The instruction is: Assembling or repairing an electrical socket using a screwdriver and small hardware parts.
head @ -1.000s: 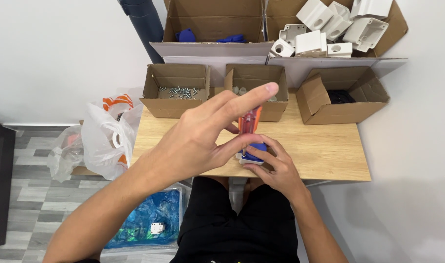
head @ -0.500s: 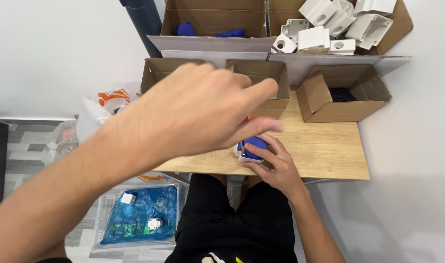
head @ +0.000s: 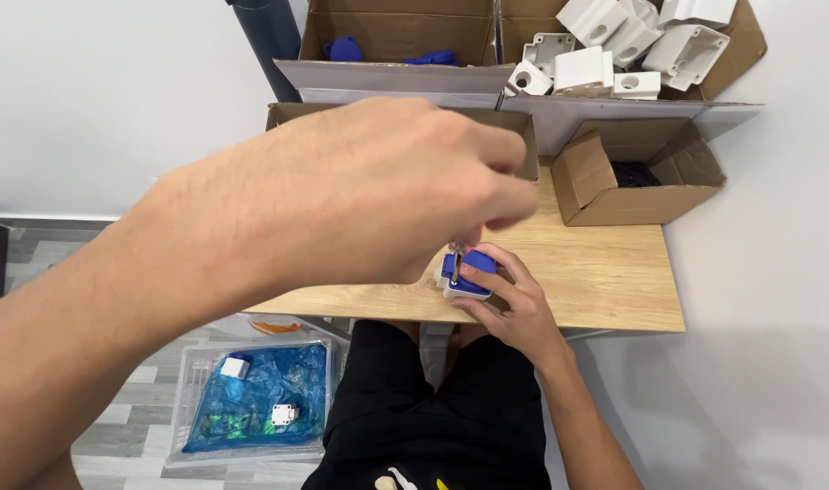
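My left hand is raised close to the camera, its fingers closed around a tool. Only the tool's thin metal shaft shows below the fingertips, and its handle is hidden. The shaft's tip meets a small blue and white plastic part near the front edge of the wooden table. My right hand grips that part from the right and front and holds it down on the table.
An open cardboard box stands at the table's back right. Behind it are a box of white plastic housings and a box of blue pieces. On the floor to the left stands a clear bin with a blue bag.
My left hand went from spread fingers to closed over the red-handled tool and rose toward the camera, hiding the handle. My right hand has kept the part in place.
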